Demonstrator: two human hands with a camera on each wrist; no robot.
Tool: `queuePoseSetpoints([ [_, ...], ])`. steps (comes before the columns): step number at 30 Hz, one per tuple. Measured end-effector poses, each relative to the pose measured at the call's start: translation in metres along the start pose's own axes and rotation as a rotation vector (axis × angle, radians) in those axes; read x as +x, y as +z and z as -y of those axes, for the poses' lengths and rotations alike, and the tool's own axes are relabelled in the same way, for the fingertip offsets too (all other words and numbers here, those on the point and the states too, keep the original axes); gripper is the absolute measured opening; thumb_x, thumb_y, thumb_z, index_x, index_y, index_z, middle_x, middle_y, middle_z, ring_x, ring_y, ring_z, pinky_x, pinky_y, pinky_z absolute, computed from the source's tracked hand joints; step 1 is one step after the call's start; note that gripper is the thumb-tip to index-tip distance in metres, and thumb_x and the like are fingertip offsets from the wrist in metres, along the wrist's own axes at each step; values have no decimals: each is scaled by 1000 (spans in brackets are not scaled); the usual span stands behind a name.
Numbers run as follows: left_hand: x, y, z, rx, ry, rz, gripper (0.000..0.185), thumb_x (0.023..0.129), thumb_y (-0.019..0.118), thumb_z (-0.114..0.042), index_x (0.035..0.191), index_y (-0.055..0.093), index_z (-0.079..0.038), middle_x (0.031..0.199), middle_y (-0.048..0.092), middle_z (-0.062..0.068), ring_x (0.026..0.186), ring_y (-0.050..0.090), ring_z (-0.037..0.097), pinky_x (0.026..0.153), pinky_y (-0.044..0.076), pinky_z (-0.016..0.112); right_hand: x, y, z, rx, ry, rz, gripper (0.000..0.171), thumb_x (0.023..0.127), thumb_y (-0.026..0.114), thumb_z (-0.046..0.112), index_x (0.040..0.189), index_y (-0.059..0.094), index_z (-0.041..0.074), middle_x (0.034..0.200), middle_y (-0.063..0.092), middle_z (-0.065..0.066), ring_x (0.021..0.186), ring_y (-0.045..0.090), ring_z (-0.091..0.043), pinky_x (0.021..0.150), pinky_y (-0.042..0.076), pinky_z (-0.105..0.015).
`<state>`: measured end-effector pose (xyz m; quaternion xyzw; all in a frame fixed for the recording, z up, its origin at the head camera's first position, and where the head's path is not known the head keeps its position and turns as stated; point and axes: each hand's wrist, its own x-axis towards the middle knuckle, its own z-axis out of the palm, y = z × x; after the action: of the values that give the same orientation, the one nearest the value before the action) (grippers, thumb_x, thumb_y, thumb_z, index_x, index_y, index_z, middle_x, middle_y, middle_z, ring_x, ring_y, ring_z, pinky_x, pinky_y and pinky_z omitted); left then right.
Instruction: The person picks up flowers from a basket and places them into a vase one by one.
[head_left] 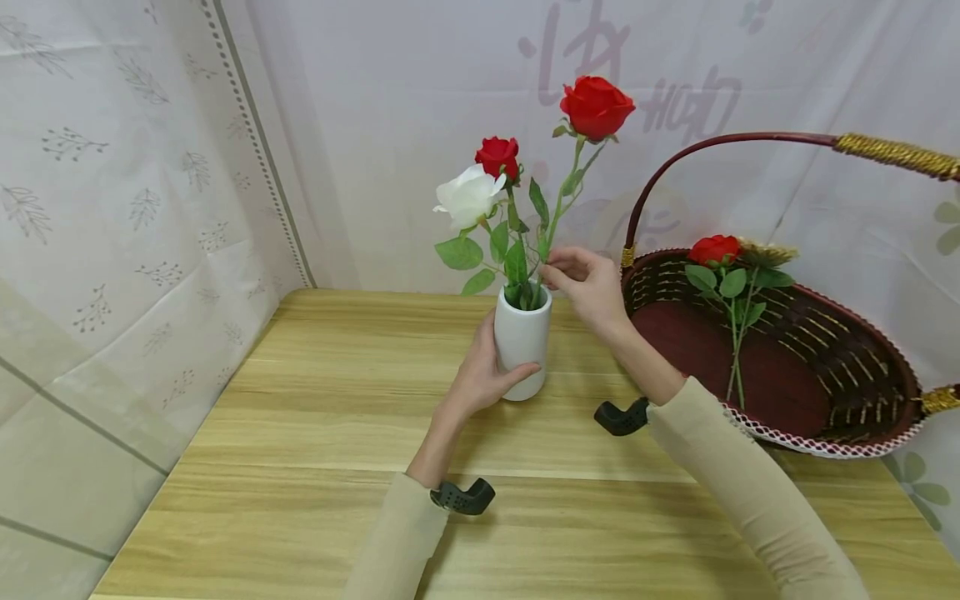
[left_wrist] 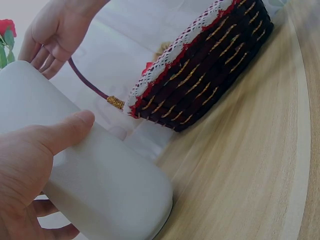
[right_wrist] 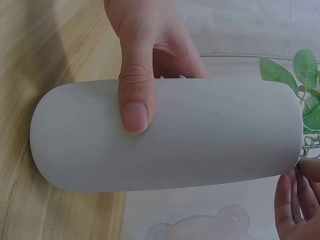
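A white vase [head_left: 522, 350] stands upright on the wooden table, gripped round its side by my left hand [head_left: 483, 371]. In the left wrist view, the thumb of that hand [left_wrist: 30, 160] lies across the vase. At the rim, my right hand [head_left: 588, 287] pinches the stem of a tall red rose [head_left: 597, 108], which leans right out of the vase. A shorter red rose [head_left: 498, 157] and a white rose [head_left: 470, 197] also stand in it. The lower stems are hidden inside. In the right wrist view, my right fingertips [right_wrist: 286, 192] are beside the vase mouth.
On the right stands a dark woven basket [head_left: 862, 367] with a tall arched handle [head_left: 720, 142] and lace trim. Inside lies another red rose [head_left: 715, 249] beside a yellowish flower [head_left: 768, 253]. Patterned white curtains [head_left: 135, 208] hang behind and to the left of the table [head_left: 315, 433].
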<state>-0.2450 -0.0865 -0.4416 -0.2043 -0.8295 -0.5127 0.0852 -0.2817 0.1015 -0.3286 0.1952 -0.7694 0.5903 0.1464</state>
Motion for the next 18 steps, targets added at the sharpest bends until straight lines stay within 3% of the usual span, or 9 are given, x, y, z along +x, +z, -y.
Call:
queuePoseSetpoints([
  [9, 0, -1, 0, -12, 11, 4, 104, 84, 85, -29, 160, 15, -13, 149, 38, 11, 128, 46, 25, 106, 41, 47, -2, 4, 0, -69, 68, 11, 23, 95, 73, 18, 110, 71, 0, 104, 72, -15, 93, 66, -14, 83, 50, -27],
  [18, -1, -1, -2, -21, 7, 6, 104, 85, 84, -30, 160, 13, -15, 150, 36, 10, 128, 45, 24, 106, 41, 46, -4, 5, 0, -60, 84, 32, 23, 96, 72, 16, 112, 70, 0, 107, 71, -15, 94, 66, -15, 88, 51, -32],
])
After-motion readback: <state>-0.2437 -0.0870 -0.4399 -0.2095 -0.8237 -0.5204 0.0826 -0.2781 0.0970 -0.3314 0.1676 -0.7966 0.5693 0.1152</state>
